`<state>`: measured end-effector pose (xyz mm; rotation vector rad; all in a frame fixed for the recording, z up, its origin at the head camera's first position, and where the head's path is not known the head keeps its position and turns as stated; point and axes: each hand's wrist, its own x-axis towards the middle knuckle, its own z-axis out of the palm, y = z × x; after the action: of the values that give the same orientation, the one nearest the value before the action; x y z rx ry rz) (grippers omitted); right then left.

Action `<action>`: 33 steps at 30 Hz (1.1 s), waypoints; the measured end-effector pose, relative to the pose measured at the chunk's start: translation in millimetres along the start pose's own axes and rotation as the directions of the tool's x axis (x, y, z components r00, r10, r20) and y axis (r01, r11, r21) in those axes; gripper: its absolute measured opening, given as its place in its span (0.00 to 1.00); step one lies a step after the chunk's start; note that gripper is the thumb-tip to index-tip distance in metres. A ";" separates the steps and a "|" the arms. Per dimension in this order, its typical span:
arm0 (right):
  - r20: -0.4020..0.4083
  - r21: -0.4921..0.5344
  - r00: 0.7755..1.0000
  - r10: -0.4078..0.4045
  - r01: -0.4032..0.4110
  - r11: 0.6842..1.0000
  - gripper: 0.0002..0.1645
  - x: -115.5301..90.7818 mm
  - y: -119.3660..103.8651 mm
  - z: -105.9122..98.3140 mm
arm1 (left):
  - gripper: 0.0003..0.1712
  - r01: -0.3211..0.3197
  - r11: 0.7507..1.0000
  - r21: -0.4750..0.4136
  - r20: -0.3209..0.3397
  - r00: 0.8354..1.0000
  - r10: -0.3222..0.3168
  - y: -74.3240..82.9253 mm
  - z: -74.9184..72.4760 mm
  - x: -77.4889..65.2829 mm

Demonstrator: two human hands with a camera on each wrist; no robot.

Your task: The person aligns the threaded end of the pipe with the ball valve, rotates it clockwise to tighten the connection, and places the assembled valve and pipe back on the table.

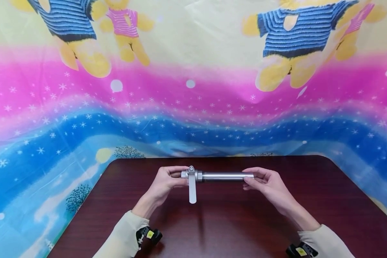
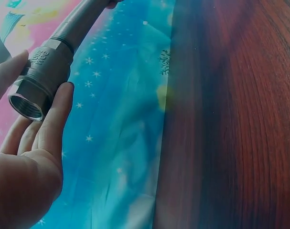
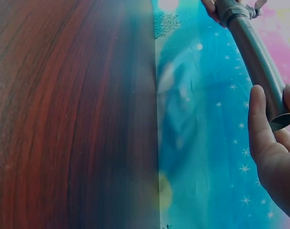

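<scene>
A metal ball valve (image 1: 199, 175) with a flat lever handle (image 1: 192, 190) is joined to a straight metal pipe (image 1: 225, 176), held level above the table. My left hand (image 1: 159, 186) grips the valve body between thumb and fingers. In the left wrist view, the valve (image 2: 42, 76) shows raised lettering and an open threaded end. My right hand (image 1: 269, 184) pinches the pipe's free end between thumb and fingers. In the right wrist view, the pipe (image 3: 259, 62) shows its hollow round end near the fingertips. The lever points toward me.
The dark red-brown wooden table (image 1: 219, 222) lies below both hands. Behind it hangs a patterned cloth (image 1: 193, 107) with bears and snowflakes, reaching round the table's far and side edges. A black camera mount (image 1: 148, 236) sits on the left wrist, another (image 1: 301, 250) on the right.
</scene>
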<state>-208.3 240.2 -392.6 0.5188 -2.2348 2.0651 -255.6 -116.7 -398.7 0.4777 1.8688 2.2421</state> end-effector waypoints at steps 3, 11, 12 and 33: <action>0.014 0.003 1.000 -0.002 0.002 1.000 0.24 -0.9 -0.4 -1.0 | 0.29 0.004 1.000 0.000 0.003 1.000 -0.004 1.0 0.3 -0.4; 0.016 -0.039 1.000 0.002 -0.002 0.999 0.23 0.5 -2.0 -1.8 | 0.28 0.010 1.000 -0.002 0.008 1.000 -0.009 2.4 1.4 -0.4; 0.018 -0.039 1.000 -0.001 0.002 0.999 0.24 0.8 -1.9 -1.8 | 0.28 0.011 1.000 -0.002 0.007 1.000 -0.011 2.5 1.4 -0.2; 0.053 0.016 0.996 -0.071 0.071 0.997 0.22 2.1 2.6 -0.7 | 0.29 0.008 1.000 0.000 -0.002 1.000 -0.008 2.5 -2.2 0.2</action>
<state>-211.1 240.6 -394.4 0.6523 -2.1976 2.0579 -256.5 -119.2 -396.5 0.4672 1.8685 2.2385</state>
